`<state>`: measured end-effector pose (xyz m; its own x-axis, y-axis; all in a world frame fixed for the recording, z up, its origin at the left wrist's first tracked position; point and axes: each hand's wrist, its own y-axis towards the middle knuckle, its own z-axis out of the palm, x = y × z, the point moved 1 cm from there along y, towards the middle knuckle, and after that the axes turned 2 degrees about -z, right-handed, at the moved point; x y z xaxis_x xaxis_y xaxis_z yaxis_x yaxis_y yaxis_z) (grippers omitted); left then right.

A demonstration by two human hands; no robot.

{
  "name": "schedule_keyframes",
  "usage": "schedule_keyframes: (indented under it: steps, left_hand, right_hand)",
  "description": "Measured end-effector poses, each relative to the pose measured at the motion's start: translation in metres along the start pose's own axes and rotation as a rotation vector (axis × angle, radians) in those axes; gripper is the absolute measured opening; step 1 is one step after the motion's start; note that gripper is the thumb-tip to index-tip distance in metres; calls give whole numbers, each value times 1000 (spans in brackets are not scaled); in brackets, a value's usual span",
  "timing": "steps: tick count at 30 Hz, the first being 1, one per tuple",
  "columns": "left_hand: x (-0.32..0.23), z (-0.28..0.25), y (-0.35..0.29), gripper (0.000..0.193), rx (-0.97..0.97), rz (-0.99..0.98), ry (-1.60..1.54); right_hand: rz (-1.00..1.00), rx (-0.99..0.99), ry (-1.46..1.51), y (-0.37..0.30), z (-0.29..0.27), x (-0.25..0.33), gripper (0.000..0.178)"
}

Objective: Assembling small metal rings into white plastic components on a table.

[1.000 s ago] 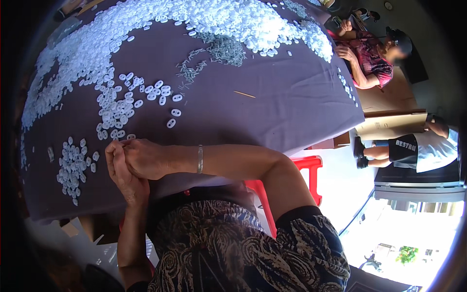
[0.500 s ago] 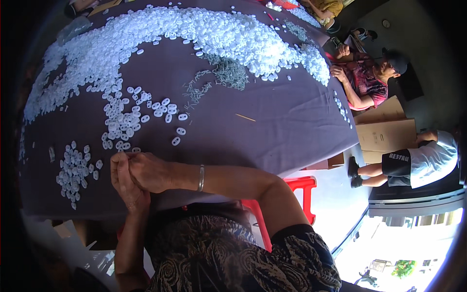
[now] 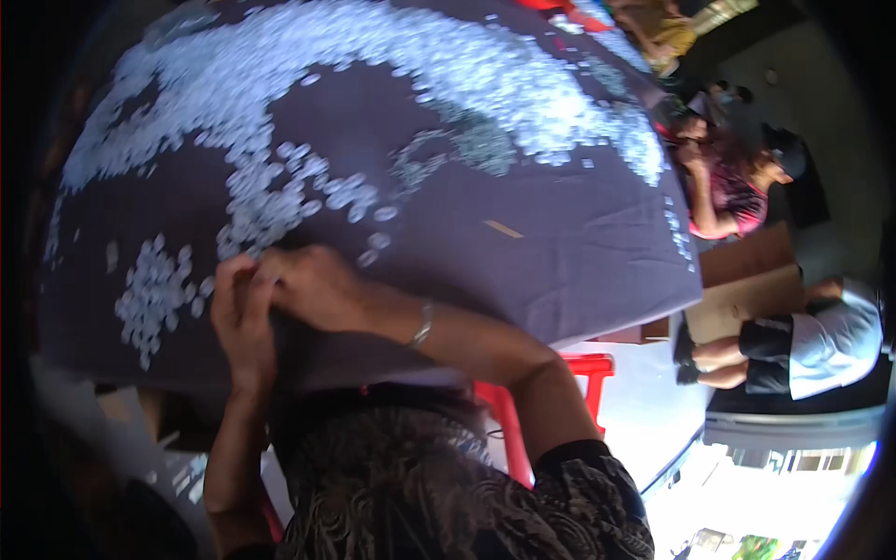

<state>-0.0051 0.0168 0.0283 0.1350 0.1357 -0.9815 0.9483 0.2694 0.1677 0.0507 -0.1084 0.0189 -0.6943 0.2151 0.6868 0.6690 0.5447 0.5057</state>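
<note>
My left hand (image 3: 241, 322) and my right hand (image 3: 313, 285) are pressed close together at the near edge of a table covered in dark purple cloth (image 3: 560, 252). Their fingertips meet beside a patch of small white ring-shaped pieces (image 3: 271, 210). The picture is too blurred to show whether a piece sits between the fingers. A separate cluster of white pieces (image 3: 149, 285) lies just left of my left hand. A silver bracelet (image 3: 423, 325) circles my right wrist.
A wide band of white pieces (image 3: 420, 65) covers the far side of the cloth. A thin small stick (image 3: 504, 229) lies on bare cloth. A red stool (image 3: 509, 420) stands under the table. Two other people (image 3: 747, 187) (image 3: 821, 341) sit at right near cardboard (image 3: 747, 280).
My hands stay together at the same spot by the small pieces. The view has tilted and come closer, so the table appears larger and shifted.
</note>
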Motion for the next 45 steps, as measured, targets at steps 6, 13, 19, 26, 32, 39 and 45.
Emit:
schedule_keyframes:
  steps: [6, 13, 19, 26, 32, 39, 45]
  left_hand:
    - [4, -10, 16, 10, -13, 33, 30]
    - [0, -71, 28, 12, -82, 134, 530]
    - [6, -92, 41, 13, -181, 414, 786]
    - [0, -62, 15, 10, -114, 281, 436]
    - [6, -43, 0, 13, 38, 177, 373]
    - [9, -35, 7, 30, 125, 324, 628]
    - [18, -11, 28, 38, 136, 449, 593]
  right_hand:
    - [146, 73, 171, 7, -23, -1, 18]
    - [352, -252, 30, 20, -81, -31, 6]
    - [317, -103, -28, 19, -71, -30, 7]
    - [39, 169, -272, 35, -46, -29, 19]
    - [-74, 251, -348, 40, -29, -30, 20]
    - [118, 366, -251, 12, -70, -23, 23]
    - [401, -104, 241, -2, -97, -46, 22]
